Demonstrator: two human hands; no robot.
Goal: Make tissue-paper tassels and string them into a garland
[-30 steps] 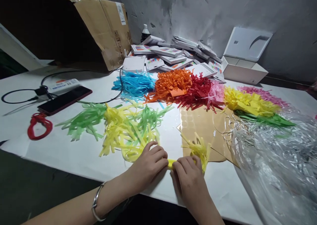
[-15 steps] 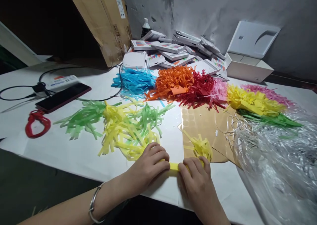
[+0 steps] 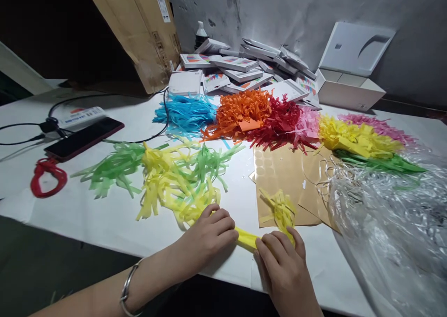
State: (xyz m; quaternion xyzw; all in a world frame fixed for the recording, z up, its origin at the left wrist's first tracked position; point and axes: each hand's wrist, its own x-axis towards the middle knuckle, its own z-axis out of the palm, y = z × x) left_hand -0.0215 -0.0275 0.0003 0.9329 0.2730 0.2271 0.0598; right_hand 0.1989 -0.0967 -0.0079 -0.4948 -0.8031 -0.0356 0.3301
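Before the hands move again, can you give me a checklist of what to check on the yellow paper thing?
1. Left hand grips the yellow paper strip: ok.
2. Right hand grips the strip's other end: ok.
3. Fringe sticks out free past the right hand: ok.
4. Strip lies over the white table, not off its edge: ok.
5. Loose yellow and green fringe pile is apart from the left hand: not ok, it touches the fingers.
6. Strip rolled tight all along: cannot tell, the hands cover it.
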